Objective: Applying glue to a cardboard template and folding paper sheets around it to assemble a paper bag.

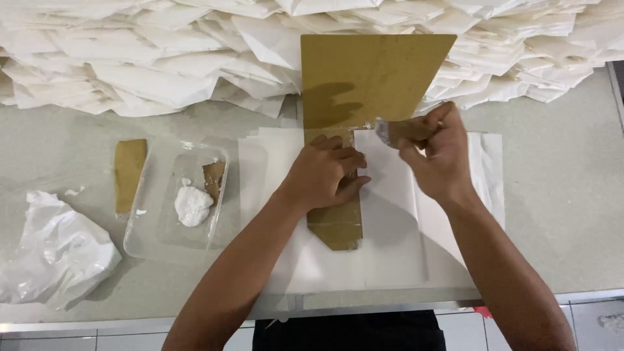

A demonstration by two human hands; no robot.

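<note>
Left hand (325, 174) flat, pinning template (357, 110) on paper (390, 227) | right hand (437, 155) pinching spreader (396, 132) at fold edge | gluing underway, bag pile (162, 58) done, paste (192, 207) left

The left hand (327, 174) lies flat, palm down with fingers curled, just beside the raised right hand (437, 156), its grip pinched closed.
</note>
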